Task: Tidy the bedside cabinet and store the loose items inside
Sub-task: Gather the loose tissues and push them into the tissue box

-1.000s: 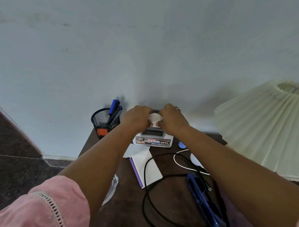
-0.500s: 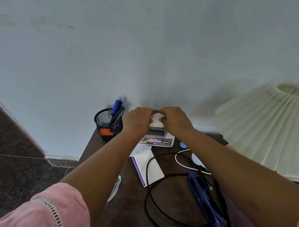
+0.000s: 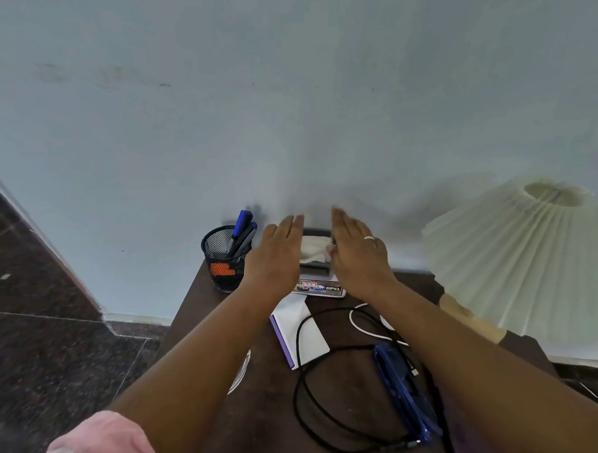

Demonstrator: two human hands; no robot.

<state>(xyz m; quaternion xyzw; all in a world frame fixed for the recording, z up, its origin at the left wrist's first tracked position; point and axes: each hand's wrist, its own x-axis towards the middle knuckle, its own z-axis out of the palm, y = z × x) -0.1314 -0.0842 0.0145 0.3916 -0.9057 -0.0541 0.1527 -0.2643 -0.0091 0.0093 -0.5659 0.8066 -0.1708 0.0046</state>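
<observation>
A white tissue box [image 3: 322,289] with a car sticker stands at the back of the dark wooden cabinet top [image 3: 264,409], a tissue [image 3: 314,248] sticking out of its slot. My left hand [image 3: 278,253] and my right hand [image 3: 355,251] hover on either side of the box with fingers straight, holding nothing. Nearer me lie a white notepad with a purple edge [image 3: 304,332], a looped black cable [image 3: 319,410], a white cable [image 3: 360,321] and blue glasses [image 3: 406,396].
A black mesh pen holder [image 3: 223,262] with blue pens stands at the back left against the pale wall. A pleated cream lampshade [image 3: 525,261] fills the right side. A glass dish edge [image 3: 240,372] shows under my left forearm. Dark stone floor lies to the left.
Both hands were curled over the tissue in the box; they have let go and now lift off with fingers straightened. The view has tilted slightly.
</observation>
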